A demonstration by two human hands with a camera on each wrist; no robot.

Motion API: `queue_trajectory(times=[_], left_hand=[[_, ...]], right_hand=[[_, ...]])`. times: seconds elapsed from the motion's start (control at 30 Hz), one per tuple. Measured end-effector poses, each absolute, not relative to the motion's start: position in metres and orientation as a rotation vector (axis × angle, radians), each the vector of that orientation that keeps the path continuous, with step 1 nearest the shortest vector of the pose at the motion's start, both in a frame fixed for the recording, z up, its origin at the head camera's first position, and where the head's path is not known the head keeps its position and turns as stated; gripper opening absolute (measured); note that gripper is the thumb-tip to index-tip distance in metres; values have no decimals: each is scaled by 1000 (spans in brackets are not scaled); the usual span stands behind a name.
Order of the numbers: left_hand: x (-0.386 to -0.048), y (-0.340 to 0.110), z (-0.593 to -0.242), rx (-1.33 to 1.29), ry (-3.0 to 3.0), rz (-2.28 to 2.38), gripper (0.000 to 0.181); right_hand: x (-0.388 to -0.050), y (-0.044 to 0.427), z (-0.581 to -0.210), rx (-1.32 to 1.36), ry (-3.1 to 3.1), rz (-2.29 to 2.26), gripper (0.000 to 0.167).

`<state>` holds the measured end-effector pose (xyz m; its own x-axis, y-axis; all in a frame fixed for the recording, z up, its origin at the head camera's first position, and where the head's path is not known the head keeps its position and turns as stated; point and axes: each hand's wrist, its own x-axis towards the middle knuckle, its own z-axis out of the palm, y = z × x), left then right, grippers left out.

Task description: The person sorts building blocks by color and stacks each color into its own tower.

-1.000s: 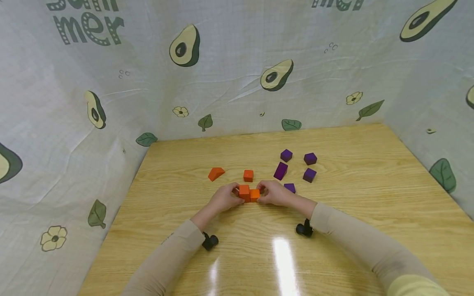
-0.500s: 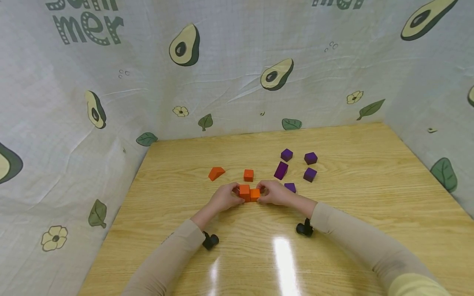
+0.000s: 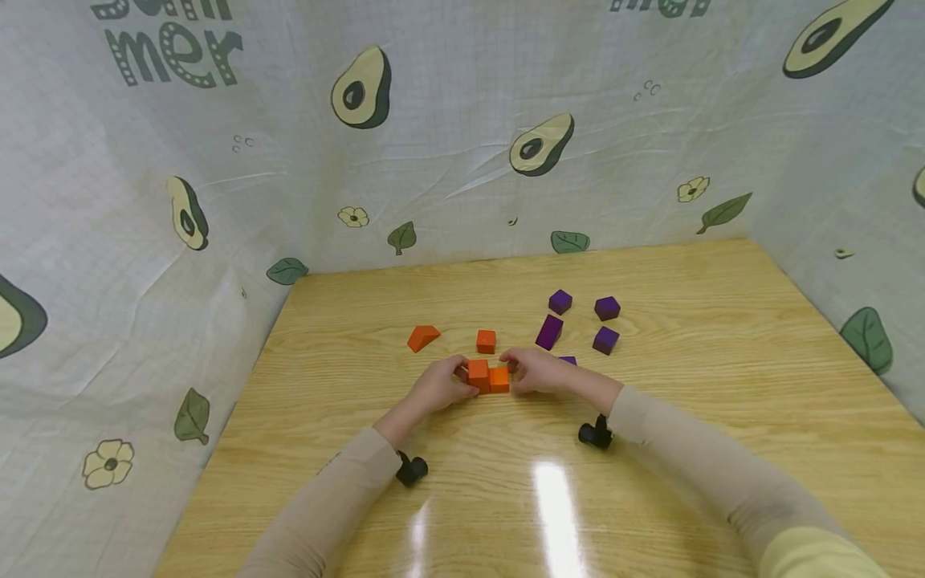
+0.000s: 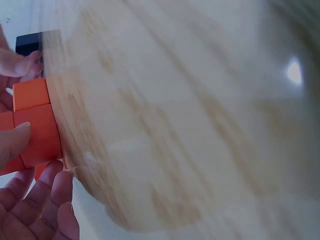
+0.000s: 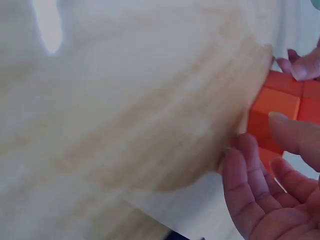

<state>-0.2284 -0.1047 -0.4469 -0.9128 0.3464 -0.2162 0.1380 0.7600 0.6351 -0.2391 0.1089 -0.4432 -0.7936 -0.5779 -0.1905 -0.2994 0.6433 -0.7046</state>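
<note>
Near the middle of the table in the head view stands a taller red-orange block stack (image 3: 478, 376), with a lower orange cube (image 3: 499, 380) against its right side. My left hand (image 3: 440, 384) grips the stack from the left; in the left wrist view its thumb lies on a red-orange block (image 4: 37, 137). My right hand (image 3: 536, 372) is just right of the orange cube, thumb and fingers spread and a small gap between them and it. In the right wrist view the right thumb (image 5: 295, 140) overlaps the orange cube (image 5: 274, 107).
Behind the hands lie a single orange cube (image 3: 486, 342) and an orange wedge-like block (image 3: 422, 337). Several purple blocks (image 3: 605, 339) lie to the right, one oblong (image 3: 549, 331). Another purple block (image 3: 568, 360) is partly hidden by the right hand. A patterned cloth (image 3: 448, 160) hangs behind the table.
My right hand has let go of the orange cube and moved slightly to the right, its fingers parting. The left hand and the blocks stay in place.
</note>
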Motion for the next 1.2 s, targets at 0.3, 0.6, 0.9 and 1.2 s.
queue_trajectory(times=[0.3,0.6,0.9,1.2], left_hand=[[-229,-105,-447,373,2630,919,34],[-228,-105,-447,414,2632,931,32],[-228,-106,-448,421,2619,945,30],[-230,-108,-450,411,2614,945,31]], right_hand=[[-264,103,-428,-658,2662,-827,36],[-283,84,-435,-530,2716,-813,43],[-287,72,-442,-534,2741,-811,30],[-290,74,-446,-533,2748,-837,31]])
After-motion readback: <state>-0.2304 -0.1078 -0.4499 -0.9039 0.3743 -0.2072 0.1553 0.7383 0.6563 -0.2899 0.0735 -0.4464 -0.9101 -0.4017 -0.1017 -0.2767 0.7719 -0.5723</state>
